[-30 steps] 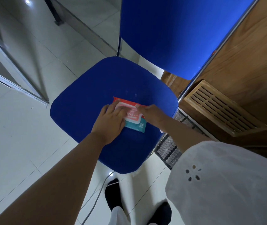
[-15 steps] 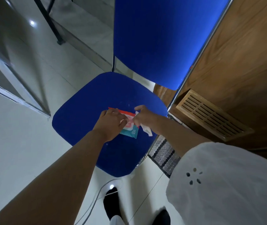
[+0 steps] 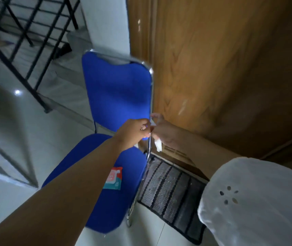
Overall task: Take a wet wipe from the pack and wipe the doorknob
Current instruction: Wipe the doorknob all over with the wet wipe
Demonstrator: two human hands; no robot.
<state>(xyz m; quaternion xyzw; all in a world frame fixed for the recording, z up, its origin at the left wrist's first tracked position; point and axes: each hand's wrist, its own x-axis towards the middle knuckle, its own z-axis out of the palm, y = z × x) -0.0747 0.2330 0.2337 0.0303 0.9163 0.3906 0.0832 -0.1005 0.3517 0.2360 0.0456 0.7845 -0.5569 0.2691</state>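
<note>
A white wet wipe [image 3: 158, 144] hangs between both hands, raised in front of the blue chair's backrest. My right hand [image 3: 163, 132] grips the wipe, with a tail of it dangling below the palm. My left hand [image 3: 132, 131] pinches the wipe's upper edge beside the right hand. The red and teal wipe pack [image 3: 114, 178] lies flat on the blue chair seat [image 3: 81, 157], partly hidden by my left forearm. The doorknob is out of view.
A brown wooden door [image 3: 221, 68] fills the right side, with a vent low in it behind my right wrist. A dark striped doormat [image 3: 173, 196] lies at its foot. The chair backrest [image 3: 118, 93] stands ahead. A black metal railing [image 3: 17, 38] is at upper left.
Both hands left the pack and rose in front of the chair back with the wipe pulled free. My left hand now pinches the wipe. The view tilted up toward the door.
</note>
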